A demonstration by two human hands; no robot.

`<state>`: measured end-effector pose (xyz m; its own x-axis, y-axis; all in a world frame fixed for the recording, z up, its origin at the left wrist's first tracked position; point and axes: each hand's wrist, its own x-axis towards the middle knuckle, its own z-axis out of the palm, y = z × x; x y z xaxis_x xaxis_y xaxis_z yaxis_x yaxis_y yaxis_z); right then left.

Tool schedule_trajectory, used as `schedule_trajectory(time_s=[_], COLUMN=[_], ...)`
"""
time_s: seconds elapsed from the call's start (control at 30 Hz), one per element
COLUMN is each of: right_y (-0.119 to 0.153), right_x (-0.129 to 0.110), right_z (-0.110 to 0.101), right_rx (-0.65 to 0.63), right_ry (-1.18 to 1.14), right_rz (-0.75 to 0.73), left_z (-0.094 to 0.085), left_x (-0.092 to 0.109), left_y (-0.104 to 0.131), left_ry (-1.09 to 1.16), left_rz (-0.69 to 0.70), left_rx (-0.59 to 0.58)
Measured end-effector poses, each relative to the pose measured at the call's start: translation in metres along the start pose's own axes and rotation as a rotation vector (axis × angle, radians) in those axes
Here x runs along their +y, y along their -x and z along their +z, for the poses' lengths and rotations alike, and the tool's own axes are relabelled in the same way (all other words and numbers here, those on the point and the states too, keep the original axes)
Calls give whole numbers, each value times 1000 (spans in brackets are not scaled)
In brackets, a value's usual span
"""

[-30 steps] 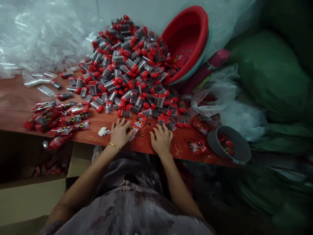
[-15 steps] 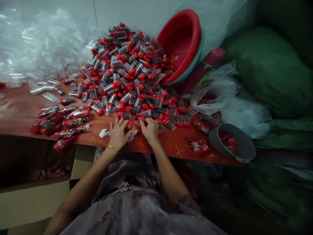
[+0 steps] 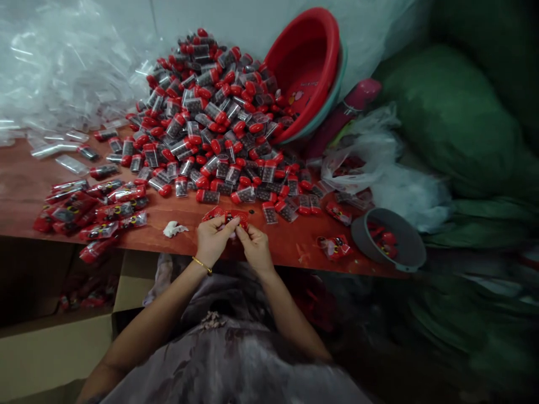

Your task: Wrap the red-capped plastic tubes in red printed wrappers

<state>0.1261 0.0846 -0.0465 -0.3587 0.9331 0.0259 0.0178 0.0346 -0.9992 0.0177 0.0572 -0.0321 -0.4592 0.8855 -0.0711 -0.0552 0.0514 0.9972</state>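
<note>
Close together at the front edge of the red-brown table (image 3: 286, 241), my left hand (image 3: 214, 240) and my right hand (image 3: 255, 247) both pinch a small red printed plastic packet (image 3: 236, 217). The thumbs and fingertips meet on its near side and partly cover it. Another flat red packet (image 3: 213, 213) lies just behind my left fingers. Past my hands rises a large heap of small clear containers with red caps and dark contents (image 3: 219, 134). A crumpled white scrap (image 3: 174, 229) sits left of my left hand.
Filled red packets (image 3: 113, 210) are stacked at the left, above an open cardboard box (image 3: 59, 348). Clear empty tubes (image 3: 71, 165) lie behind them. To the right stand a grey bowl (image 3: 357, 238) with red pieces, a tilted red basin (image 3: 332, 50) and a pink bottle (image 3: 357, 101).
My hands have drawn together and closed on the red packet, pulling it slightly toward me. Before, my left hand was spread flatter over the table. The whole view has shifted a little.
</note>
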Motion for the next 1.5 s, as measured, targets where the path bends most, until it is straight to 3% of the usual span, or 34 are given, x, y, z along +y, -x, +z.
schedule_trajectory(time_s=[0.2,0.43,0.5,0.6,0.7,0.83,0.97,1.03,1.17,1.5], right_y=[-1,-14,-19,-29,-36,-31,2,22,47,44], right_x=[-1,-6,-6,-1,12,22,10,-1,-14,-9], right_z=[5,-20,-32,-51,-63,-69,-68,-66,-61,-38], right_rx=[119,-94,9,292,385,323,80,-28,-48,38], right_ry=[223,355,582,1040,1257,1036,465,315,296,245], right_rz=[-118,-202,-207,-81,54,-19,-16,-28,-99,-90], left_z=[6,-4,-8,-13,-13,-12,-13,-13,-10,-5], left_x=[3,13,14,18,23,26,27,26,26,25], left_y=[2,1,-1,-3,-4,0,3,4,6,16], left_ry=[176,316,315,391,469,540,553,544,504,498], left_rz=[-77,-251,-275,-375,-499,-598,-610,-605,-588,-497], left_rx=[33,-75,-43,9,3,-18,-29,-34,-30,43])
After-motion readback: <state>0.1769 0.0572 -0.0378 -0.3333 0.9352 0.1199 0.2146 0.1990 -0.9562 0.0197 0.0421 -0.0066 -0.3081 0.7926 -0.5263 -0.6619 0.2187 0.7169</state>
